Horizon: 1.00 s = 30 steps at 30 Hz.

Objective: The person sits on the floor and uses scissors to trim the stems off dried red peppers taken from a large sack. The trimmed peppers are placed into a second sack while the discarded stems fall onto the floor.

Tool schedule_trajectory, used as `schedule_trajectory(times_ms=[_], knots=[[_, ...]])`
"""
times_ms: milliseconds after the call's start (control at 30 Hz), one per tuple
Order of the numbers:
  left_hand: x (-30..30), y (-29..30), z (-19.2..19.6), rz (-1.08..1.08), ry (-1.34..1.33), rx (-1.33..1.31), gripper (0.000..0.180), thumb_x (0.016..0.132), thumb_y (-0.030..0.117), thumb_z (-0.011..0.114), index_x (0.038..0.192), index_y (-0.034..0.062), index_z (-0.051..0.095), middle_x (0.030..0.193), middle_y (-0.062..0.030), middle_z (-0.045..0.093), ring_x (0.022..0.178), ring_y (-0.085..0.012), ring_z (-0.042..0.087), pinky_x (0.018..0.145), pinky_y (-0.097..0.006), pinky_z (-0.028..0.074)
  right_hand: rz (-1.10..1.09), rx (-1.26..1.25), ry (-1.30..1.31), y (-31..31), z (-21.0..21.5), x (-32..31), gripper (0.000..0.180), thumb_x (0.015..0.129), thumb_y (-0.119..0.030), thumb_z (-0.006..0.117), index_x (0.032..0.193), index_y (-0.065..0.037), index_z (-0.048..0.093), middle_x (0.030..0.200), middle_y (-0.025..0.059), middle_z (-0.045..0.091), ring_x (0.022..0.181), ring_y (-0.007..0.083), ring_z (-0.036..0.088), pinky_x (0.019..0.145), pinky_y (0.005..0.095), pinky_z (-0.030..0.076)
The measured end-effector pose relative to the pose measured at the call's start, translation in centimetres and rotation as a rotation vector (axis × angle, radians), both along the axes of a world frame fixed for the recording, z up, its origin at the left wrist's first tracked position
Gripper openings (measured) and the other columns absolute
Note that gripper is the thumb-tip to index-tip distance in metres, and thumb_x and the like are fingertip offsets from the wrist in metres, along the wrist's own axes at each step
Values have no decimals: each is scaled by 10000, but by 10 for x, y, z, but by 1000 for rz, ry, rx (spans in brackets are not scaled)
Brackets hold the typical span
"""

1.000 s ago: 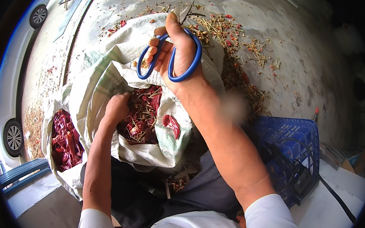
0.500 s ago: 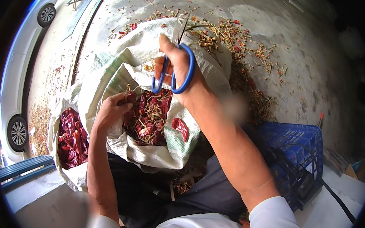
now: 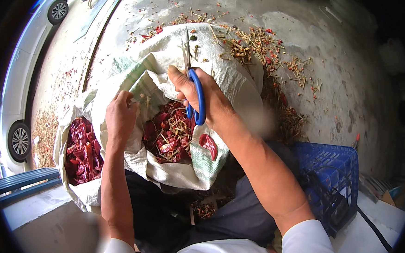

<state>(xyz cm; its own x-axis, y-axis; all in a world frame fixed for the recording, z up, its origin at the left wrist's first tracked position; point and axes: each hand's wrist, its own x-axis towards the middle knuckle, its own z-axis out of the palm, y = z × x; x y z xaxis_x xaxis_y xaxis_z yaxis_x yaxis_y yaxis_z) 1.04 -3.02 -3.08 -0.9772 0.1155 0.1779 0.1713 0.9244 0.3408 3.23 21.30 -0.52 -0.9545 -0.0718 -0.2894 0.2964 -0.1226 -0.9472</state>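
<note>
Right hand (image 3: 210, 92), bare: just off the centre of the view, toward 12 o'clock; clamped on one pair of scissors with blue loop handles and narrow metal blades (image 3: 197, 87). Blades point to between 11 and 12 o'clock; lower handle loop hangs over the mouth of the central sack.

Left hand (image 3: 121, 116), bare: at 9 o'clock, well apart from the right hand; back turned up, fingers curled in at the sack's mouth. Cannot tell whether anything is pinched between them.

Central sack, large, of white woven plastic with pale green bands (image 3: 162, 171): mouth slack, rim folded outward. Contents, close to the centre toward 8 or 9 o'clock: wrinkled dark-red dried chillies mixed with thin tan stems (image 3: 169, 136).

Single glossy red dried chilli (image 3: 208, 146): on the folded rim, just off centre toward 5 o'clock.

Second sack, smaller in view, white woven plastic (image 3: 60, 155): between 8 and 9 o'clock, filled with deep-red dried chillies (image 3: 84, 154).

Loose tan stems with red scraps (image 3: 251, 46): strewn at 1 o'clock on a grey concrete floor (image 3: 340, 74).

Blue plastic lattice crate (image 3: 335, 158): between 3 and 4 o'clock. Black cable (image 3: 374, 230): at 4 o'clock.

Dark trousers (image 3: 234, 221): at 6 o'clock.

White car (image 3: 29, 69): between 9 and 10 o'clock, near the edge of view.
</note>
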Motion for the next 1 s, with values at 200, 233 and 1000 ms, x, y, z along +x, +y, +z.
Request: schedule_trajectory(times_ms=[200, 233, 1000], knots=[[-2, 18, -66, -289, -432, -219, 342, 784, 80, 711, 1125, 81, 689, 982, -180, 721, 920, -361, 693, 845, -439, 543, 15, -78, -26, -10, -1, -3, 700, 809, -671, 716, 987, -6, 587, 801, 51, 560, 713, 107, 543, 615, 257, 480], [2, 15, -76, -344, -475, -265, 353, 775, 79, 709, 1126, 95, 690, 980, -182, 720, 935, -369, 687, 853, -446, 538, 46, -95, -32, -12, 0, -3, 701, 806, -670, 722, 989, -7, 588, 801, 52, 562, 707, 103, 543, 610, 255, 479], [-2, -23, 16, 130, -486, 1990, 145, 1007, 52, 547, 1127, -23, 577, 961, -117, 643, 772, -153, 632, 554, -209, 519, 267, 686, 310, -33, -3, 22, 579, 870, -540, 703, 938, 16, 558, 741, 225, 634, 734, 377, 649, 701, 456, 514]])
